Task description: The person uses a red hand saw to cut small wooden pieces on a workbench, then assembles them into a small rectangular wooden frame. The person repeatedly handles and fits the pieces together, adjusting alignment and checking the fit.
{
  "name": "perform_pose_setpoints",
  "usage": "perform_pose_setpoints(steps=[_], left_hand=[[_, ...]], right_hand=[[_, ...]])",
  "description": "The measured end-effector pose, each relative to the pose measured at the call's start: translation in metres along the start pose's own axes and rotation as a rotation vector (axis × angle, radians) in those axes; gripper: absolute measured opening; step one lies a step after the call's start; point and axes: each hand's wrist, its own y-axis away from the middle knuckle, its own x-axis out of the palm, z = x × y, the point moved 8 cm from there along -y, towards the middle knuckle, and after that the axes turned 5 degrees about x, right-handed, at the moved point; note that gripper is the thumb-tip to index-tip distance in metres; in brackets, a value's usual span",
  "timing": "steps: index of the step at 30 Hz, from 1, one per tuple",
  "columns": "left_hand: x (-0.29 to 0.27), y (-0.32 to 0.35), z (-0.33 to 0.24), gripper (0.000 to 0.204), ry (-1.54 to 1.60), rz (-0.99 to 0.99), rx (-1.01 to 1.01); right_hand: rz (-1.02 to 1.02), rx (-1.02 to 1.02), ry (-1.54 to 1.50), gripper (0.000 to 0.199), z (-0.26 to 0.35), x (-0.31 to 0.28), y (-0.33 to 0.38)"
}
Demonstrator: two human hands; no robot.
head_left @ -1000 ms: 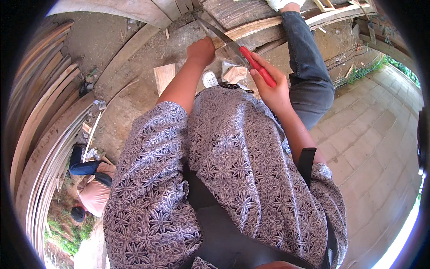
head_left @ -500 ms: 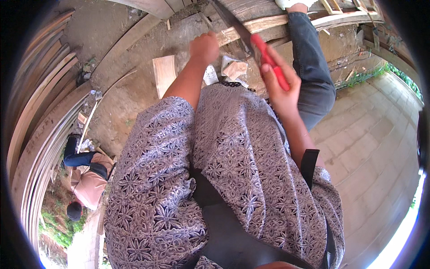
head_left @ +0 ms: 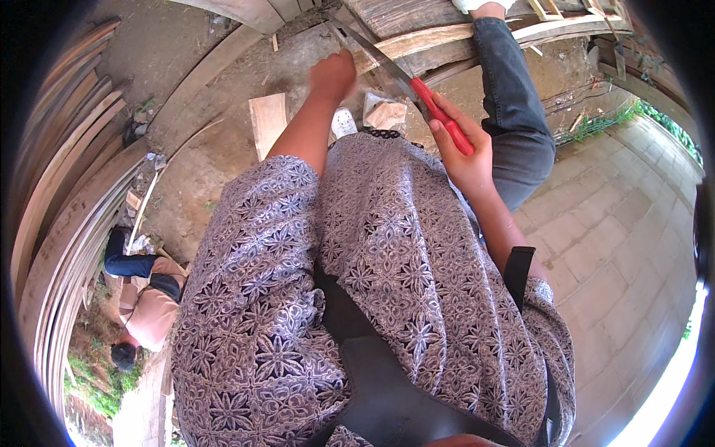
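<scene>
My right hand [head_left: 465, 153] is wrapped around the red handle of a hand saw [head_left: 383, 62]. Its long blade slants away to the upper left and crosses over a pale wooden plank [head_left: 432, 39]. At the plank's near-left end is my left hand [head_left: 334, 77], its fingers closed and seemingly gripping that end; the contact is partly hidden. My bent right leg [head_left: 514, 97], in dark trousers, reaches over the plank with the foot beyond it.
A flat wood offcut [head_left: 268, 119] and a smaller block [head_left: 386, 115] lie on the dirt. Long boards [head_left: 67, 261] are stacked at the left, where another person [head_left: 145, 298] is bent over. Paving [head_left: 618, 238] extends on the right.
The saw has been drawn back toward me, bringing its tip into view, and its blade lies at a flatter slant. My left hand has shifted slightly left.
</scene>
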Motion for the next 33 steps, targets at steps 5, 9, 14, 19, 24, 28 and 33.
perform_pose_setpoints(steps=[5,9,14,19,24,28,33], left_hand=[[-0.007,0.002,-0.004,0.021,0.034,0.01,0.001],[-0.008,0.001,-0.004,0.021,0.03,0.027,-0.005],[-0.009,0.0,-0.006,0.022,0.012,0.062,0.008],[-0.009,-0.001,-0.003,0.022,0.03,0.077,0.014],[-0.009,-0.004,-0.006,0.023,0.05,0.089,-0.015],[-0.019,-0.015,0.0,0.023,0.006,0.071,0.013],[-0.005,0.006,-0.002,0.033,-0.046,0.093,0.027]], right_hand=[[-0.002,-0.006,0.041,0.039,0.001,-0.001,0.004],[0.018,0.034,0.064,0.04,-0.003,-0.003,0.015],[0.06,0.115,0.061,0.042,0.004,-0.021,0.041],[0.044,0.06,0.209,0.042,0.042,-0.048,0.07],[-0.007,0.05,0.04,0.039,0.01,0.012,0.001],[-0.073,-0.072,0.003,0.036,0.007,0.043,-0.041],[0.023,-0.035,-0.077,0.037,-0.024,0.027,-0.03]])
